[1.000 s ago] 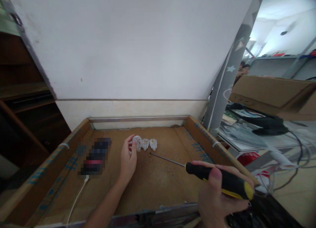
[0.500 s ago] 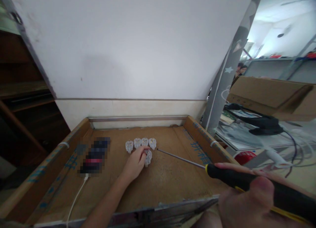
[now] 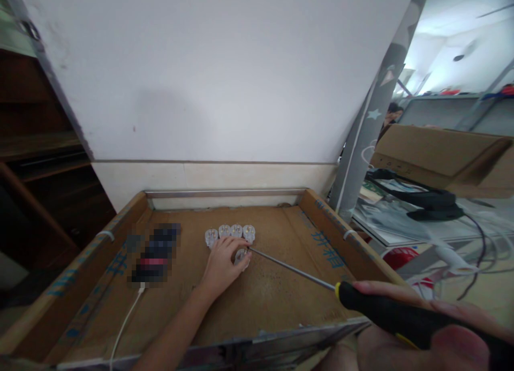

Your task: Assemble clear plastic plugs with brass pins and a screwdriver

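My left hand [image 3: 225,261] is closed around a small clear plastic plug [image 3: 242,257], its fingers partly covering it. Behind the fingers, several similar clear plugs [image 3: 236,231] with brass-coloured metal inside stand in a row on the cardboard. In the lower right, my right hand [image 3: 433,328] grips the black and yellow handle of a long screwdriver [image 3: 297,270]. The shaft points left, and its tip is at the left fingertips beside the held plug. Whether the tip touches a screw is too small to tell.
The cardboard-lined tray [image 3: 293,312] has raised side walls. A blurred-out phone-like object [image 3: 155,258] with a white cable [image 3: 125,320] lies on the left. A grey patterned post [image 3: 361,146] and a cluttered table with a cardboard box [image 3: 433,151] stand to the right.
The screwdriver tip has moved left and slightly down to the held plug. My left fingers have spread over and around the plug, and my right hand has shifted lower and rightward.
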Demonstrator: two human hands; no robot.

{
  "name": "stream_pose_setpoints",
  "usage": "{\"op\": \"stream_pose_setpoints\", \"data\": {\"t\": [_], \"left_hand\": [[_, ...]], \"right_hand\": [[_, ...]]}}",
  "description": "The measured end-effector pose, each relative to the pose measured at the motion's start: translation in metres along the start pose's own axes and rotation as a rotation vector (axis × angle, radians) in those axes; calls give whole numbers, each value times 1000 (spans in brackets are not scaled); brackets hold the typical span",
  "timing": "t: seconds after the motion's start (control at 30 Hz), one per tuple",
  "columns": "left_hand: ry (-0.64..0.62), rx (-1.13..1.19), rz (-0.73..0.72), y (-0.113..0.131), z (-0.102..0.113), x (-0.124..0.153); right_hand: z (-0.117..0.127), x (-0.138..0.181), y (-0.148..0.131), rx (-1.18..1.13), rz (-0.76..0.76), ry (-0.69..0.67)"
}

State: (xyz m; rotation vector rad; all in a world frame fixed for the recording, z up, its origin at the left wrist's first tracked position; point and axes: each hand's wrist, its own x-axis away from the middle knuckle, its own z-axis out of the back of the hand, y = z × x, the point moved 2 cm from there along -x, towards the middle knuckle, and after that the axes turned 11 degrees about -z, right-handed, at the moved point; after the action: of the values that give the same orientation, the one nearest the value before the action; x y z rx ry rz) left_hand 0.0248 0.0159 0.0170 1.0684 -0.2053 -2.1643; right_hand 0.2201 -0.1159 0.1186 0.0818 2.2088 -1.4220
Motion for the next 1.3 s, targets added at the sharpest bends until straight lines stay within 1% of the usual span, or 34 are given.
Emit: {"op": "stream_pose_setpoints", "data": {"t": [0.13, 0.27, 0.4, 0.5, 0.57, 0.67, 0.73, 0.8, 0.87, 1.0, 1.17, 1.3], "left_hand": [[22, 7, 4, -2, -1, 0], [25, -7, -12, -3, 0, 1], [15, -86, -45, -3, 0, 1], [15, -147, -84, -2, 1, 0], [24, -172, -105, -1, 1, 0], [33, -187, -127, -1, 2, 0], [32, -190, -136, -1, 2, 0], [24, -197, -141, -1, 1, 0], [17, -200, -143, -2, 1, 1], [10, -181, -142, -2, 1, 1], [-8, -150, -137, -1, -1, 2], [10, -130, -152, 0, -3, 2]], "right_hand": [[2, 0, 4, -95, 8, -20], [1, -1, 4, -83, 45, 9], [-3, 2, -3, -56, 54, 37], [-3, 4, -10, -10, 74, 54], [2, 3, -11, 17, 99, 47], [14, -2, -3, 100, 116, -76], [21, -4, 3, 206, 129, -121], [25, -5, 6, 292, 138, -83], [25, -5, 7, 317, 144, -45], [21, -7, 4, 288, 190, -99], [16, -3, 5, 155, 179, 22], [11, 2, 12, 40, 193, -11]]}}
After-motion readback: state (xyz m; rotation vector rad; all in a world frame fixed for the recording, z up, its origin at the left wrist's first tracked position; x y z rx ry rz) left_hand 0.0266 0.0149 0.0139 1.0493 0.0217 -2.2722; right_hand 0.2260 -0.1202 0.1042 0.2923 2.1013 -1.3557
